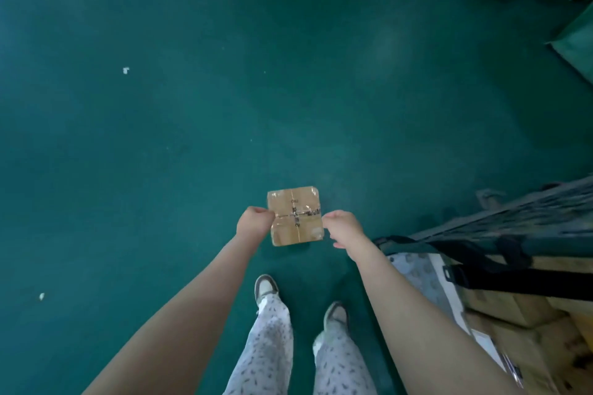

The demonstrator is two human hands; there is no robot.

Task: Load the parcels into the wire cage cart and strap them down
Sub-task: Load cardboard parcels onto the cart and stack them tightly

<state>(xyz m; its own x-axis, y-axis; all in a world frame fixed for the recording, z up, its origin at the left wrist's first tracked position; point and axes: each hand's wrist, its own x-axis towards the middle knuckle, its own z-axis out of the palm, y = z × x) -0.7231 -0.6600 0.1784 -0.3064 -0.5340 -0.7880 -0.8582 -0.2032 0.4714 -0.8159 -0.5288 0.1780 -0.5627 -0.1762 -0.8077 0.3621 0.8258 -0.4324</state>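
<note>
Parcel (294,215) gripped by left hand (255,221) and right hand (341,228) above green floor (160,138)

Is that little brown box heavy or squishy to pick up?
Probably light: the parcel is small, held at its edges by the left hand and right hand. Likely stiff, since its cardboard sides look flat. The shiny tape across it might feel slippery.

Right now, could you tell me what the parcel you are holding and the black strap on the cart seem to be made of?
Parcel: brown cardboard, by its colour, bound in glossy clear tape that catches glare. Strap: matte black, flat and limp, likely woven synthetic webbing; the weave is too blurred to confirm.
</note>
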